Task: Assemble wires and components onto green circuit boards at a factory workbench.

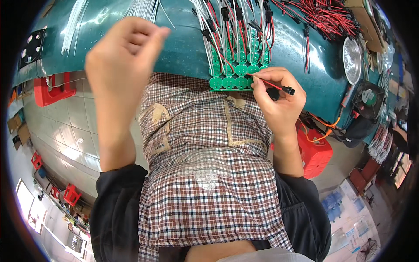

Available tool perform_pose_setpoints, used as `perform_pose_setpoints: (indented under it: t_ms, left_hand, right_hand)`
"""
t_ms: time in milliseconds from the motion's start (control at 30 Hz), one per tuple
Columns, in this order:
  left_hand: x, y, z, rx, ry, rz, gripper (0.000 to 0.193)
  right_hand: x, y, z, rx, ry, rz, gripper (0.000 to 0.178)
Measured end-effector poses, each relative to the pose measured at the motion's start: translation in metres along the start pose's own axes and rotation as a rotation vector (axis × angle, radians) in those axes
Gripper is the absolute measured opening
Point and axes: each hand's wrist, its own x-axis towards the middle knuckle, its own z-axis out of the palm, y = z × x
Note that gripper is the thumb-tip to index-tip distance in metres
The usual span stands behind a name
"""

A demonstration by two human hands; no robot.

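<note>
My right hand pinches a red and black wire lead between thumb and fingers. A black connector on one end sticks out over the palm, while the thin wire tip points at the green circuit boards. These round-lobed boards lie in joined rows at the table's near edge, and many have white, red and black wires attached. My left hand is raised over the table at the left, slightly blurred. Its fingers are curled with the thumb against them; whatever they may hold cannot be made out.
Bundles of white wires lie on the green table mat. A heap of red and black leads is at the far right, near a metal dish. A soldering iron with an orange cable rests at the right edge. Red stools stand below.
</note>
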Motion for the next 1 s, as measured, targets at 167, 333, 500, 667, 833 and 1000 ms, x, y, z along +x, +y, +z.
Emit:
perform_pose_setpoints:
  t_ms: [167,333,500,667,833,1000]
  left_hand:
    - [0.043,-0.044,-0.040,0.269,0.067,-0.137,0.023]
    - [0.077,-0.100,-0.091,0.684,0.107,-0.200,0.036]
    - [0.107,-0.168,-0.120,0.996,0.162,-0.193,0.041]
    - [0.124,-0.216,-0.146,0.917,0.020,-0.317,0.044]
    - [0.125,-0.202,-0.139,0.934,-0.027,-0.317,0.047]
    - [0.118,-0.193,-0.132,0.998,0.044,-0.252,0.045]
  right_hand:
    - [-0.001,-0.003,-0.001,-0.023,0.018,0.004,0.012]
    - [0.001,-0.007,-0.001,-0.047,0.011,-0.012,0.012]
    - [0.002,-0.004,0.001,-0.050,0.037,-0.037,0.013]
    - [0.002,-0.004,0.002,-0.075,0.058,-0.071,0.014]
    - [0.003,-0.007,0.002,-0.105,0.061,-0.076,0.014]
    - [0.004,-0.008,0.004,-0.065,0.050,-0.032,0.011]
